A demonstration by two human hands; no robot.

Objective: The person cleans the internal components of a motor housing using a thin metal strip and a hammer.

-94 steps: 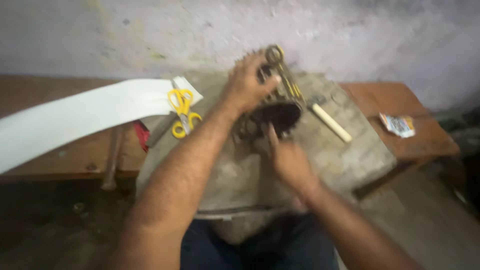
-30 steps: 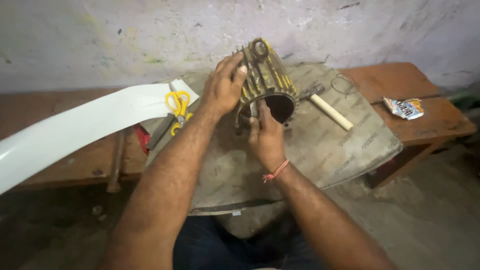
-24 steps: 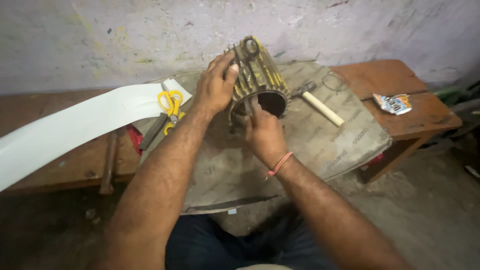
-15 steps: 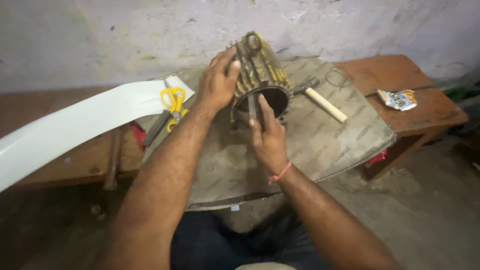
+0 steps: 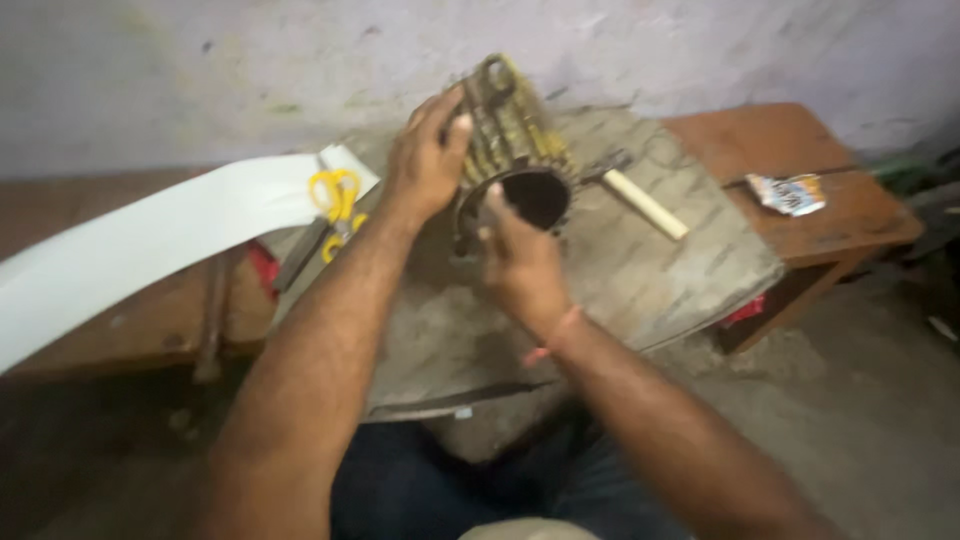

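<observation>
Motor stator (image 5: 520, 160) gripped by both hands (image 5: 425, 165), small colourful packet (image 5: 790, 192) on bench (image 5: 850, 215).

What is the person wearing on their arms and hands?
Nothing covers either arm: no sleeves and no gloves. The left hand is bare, with no ring or band showing. The right hand is bare too, but a thin orange-red thread band loops around its wrist.
</observation>
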